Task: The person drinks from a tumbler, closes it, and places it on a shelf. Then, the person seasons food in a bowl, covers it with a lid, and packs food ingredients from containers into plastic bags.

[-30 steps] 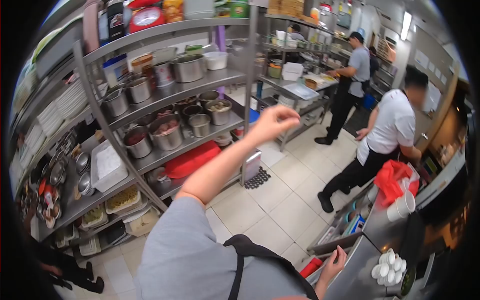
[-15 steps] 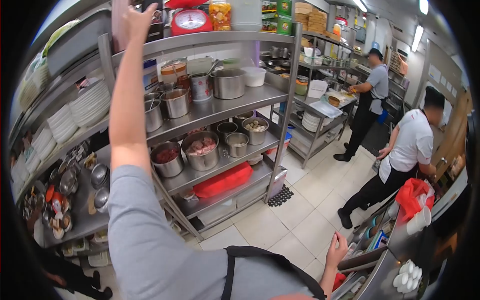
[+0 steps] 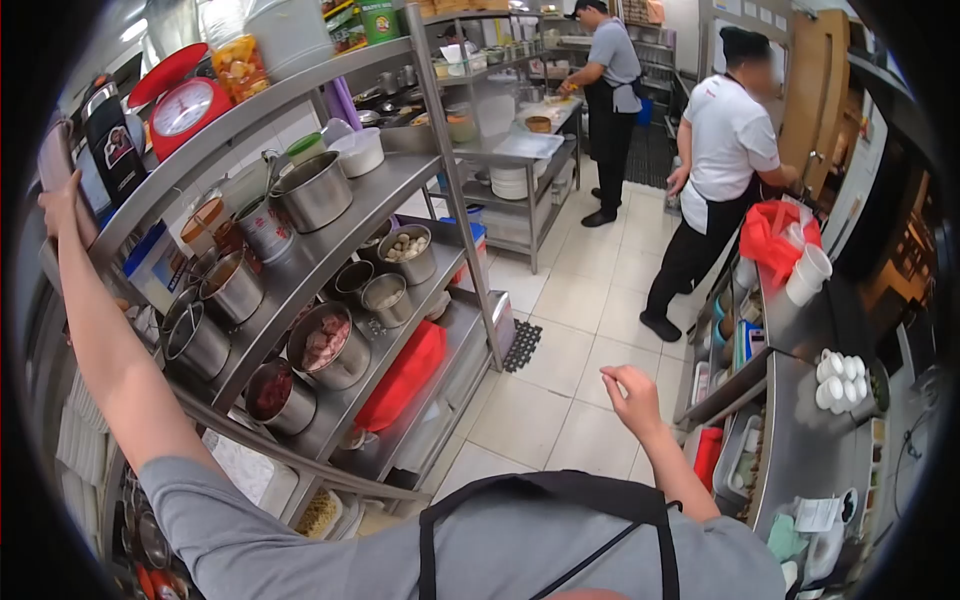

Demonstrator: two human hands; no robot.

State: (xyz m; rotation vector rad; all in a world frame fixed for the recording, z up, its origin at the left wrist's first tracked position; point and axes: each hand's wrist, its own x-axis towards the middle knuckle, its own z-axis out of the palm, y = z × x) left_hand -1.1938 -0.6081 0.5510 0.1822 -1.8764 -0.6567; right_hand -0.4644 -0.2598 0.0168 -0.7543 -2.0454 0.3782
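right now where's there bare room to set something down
Free: grey steel counter left of the clustered white cups; grey steel shelf in front of the round white tub. Crowded: between the left hand and the red dial scale.

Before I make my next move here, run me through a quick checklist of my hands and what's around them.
1. Left hand has a firm grip: cannot tell; it meets the pinkish item in view, but the hold is unclear.
2. Right hand free: ok, nothing seen in it.
3. Red scale clear of the left hand: ok, the black package is between them in view.
4. Pot of meat covered: not ok, it is open.
5. Floor by the shelving bare: not ok, a black mat lies there.
6. Co-worker in white apart from the right hand: ok, standing beyond it.
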